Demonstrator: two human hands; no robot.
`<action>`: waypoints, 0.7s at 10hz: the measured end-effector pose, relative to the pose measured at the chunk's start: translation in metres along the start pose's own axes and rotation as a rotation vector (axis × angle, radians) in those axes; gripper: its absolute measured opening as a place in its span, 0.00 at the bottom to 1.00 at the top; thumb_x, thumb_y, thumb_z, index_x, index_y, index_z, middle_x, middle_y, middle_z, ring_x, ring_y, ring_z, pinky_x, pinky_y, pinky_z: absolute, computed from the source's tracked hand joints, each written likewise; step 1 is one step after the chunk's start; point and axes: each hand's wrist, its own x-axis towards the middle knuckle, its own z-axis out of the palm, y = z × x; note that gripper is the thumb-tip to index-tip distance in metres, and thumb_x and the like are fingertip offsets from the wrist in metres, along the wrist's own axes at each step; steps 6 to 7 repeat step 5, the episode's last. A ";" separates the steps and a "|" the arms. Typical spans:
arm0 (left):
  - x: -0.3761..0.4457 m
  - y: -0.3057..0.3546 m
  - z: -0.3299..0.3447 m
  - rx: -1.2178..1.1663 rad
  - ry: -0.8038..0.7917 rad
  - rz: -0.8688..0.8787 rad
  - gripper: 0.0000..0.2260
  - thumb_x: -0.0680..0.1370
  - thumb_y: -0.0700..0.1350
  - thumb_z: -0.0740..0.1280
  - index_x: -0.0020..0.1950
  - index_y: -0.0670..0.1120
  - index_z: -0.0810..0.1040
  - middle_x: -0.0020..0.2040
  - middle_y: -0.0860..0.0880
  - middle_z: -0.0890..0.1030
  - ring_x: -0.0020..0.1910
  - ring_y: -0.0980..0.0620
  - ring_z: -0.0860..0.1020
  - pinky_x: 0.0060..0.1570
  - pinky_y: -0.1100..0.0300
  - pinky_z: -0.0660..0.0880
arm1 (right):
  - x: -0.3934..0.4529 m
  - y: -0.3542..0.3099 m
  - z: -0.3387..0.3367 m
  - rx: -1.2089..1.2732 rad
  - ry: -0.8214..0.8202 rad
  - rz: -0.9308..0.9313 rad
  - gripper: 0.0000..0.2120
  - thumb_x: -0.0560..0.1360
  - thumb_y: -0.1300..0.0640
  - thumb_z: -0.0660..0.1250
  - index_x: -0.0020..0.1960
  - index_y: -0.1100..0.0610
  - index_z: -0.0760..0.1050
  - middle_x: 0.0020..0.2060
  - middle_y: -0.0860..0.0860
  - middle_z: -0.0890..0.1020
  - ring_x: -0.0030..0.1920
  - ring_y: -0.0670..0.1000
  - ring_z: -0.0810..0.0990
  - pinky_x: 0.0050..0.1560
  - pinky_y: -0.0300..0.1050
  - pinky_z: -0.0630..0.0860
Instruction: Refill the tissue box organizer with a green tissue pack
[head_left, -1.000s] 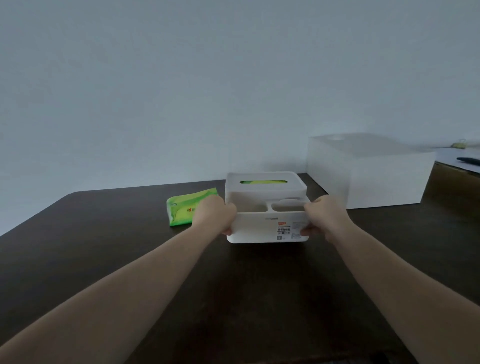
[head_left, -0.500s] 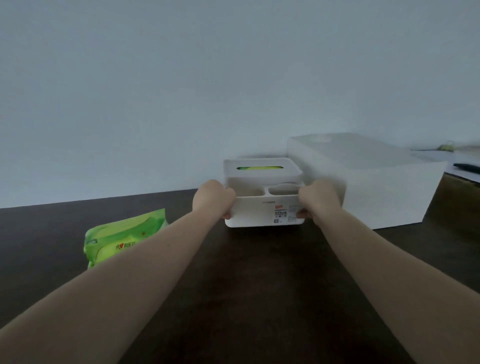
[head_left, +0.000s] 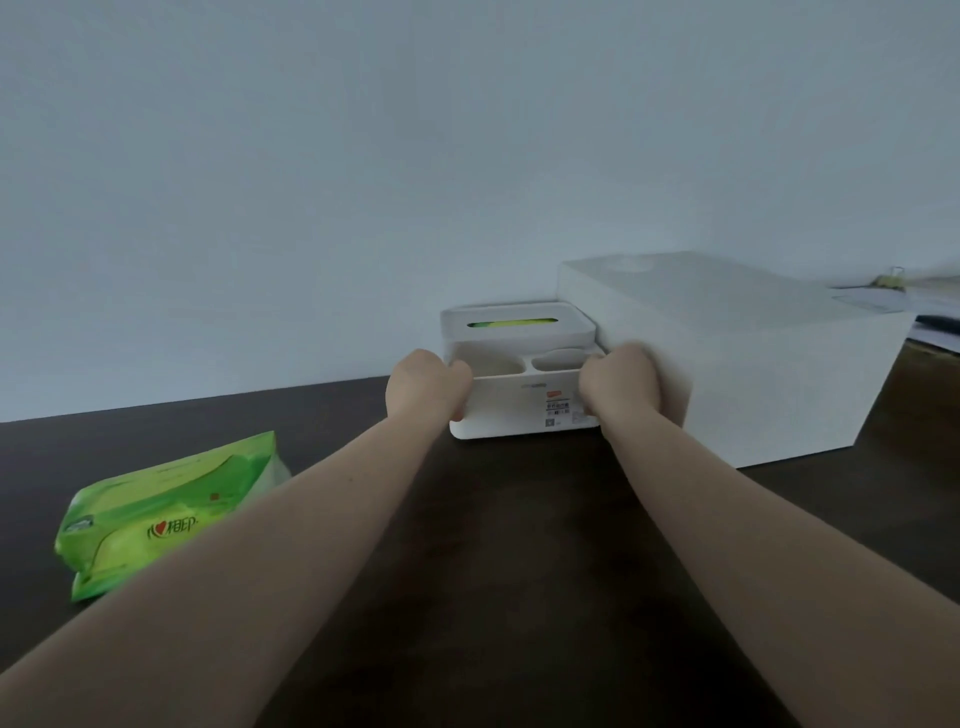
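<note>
The white tissue box organizer (head_left: 519, 410) stands on the dark table near the wall, its right side close against a big white box. Green tissue shows through the slot (head_left: 511, 323) in its lid. Two open compartments sit at its front. My left hand (head_left: 423, 387) grips the organizer's left front corner and my right hand (head_left: 621, 387) grips its right front corner. A second green tissue pack (head_left: 166, 512) lies on the table at the left, apart from both hands and partly covered by my left forearm.
A large white box (head_left: 753, 364) stands right of the organizer. The dark table (head_left: 519, 545) reaches to a pale wall behind. At the far right lies a lighter surface with small objects (head_left: 891, 280).
Both hands have pushed the organizer away from me toward the wall and the big white box. The loose green pack now lies nearer me, at the left.
</note>
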 end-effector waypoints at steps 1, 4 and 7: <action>0.001 -0.003 0.007 0.002 0.033 0.020 0.11 0.74 0.43 0.56 0.35 0.40 0.72 0.41 0.39 0.86 0.31 0.46 0.71 0.30 0.61 0.65 | -0.004 0.004 0.007 -0.008 0.047 -0.030 0.16 0.80 0.57 0.54 0.62 0.66 0.71 0.57 0.63 0.80 0.58 0.64 0.78 0.54 0.53 0.76; -0.007 -0.019 0.019 -0.122 0.057 -0.019 0.27 0.81 0.56 0.47 0.34 0.42 0.73 0.44 0.38 0.85 0.45 0.42 0.81 0.49 0.53 0.75 | -0.024 0.025 0.010 0.029 0.066 -0.137 0.15 0.79 0.61 0.56 0.62 0.65 0.72 0.61 0.60 0.77 0.61 0.60 0.75 0.58 0.50 0.72; -0.009 -0.039 0.023 -0.144 0.084 -0.043 0.22 0.82 0.52 0.50 0.34 0.44 0.72 0.44 0.40 0.85 0.47 0.41 0.83 0.51 0.50 0.77 | -0.023 0.029 0.000 0.058 0.008 -0.137 0.14 0.78 0.60 0.58 0.59 0.61 0.77 0.56 0.58 0.81 0.55 0.60 0.80 0.57 0.53 0.77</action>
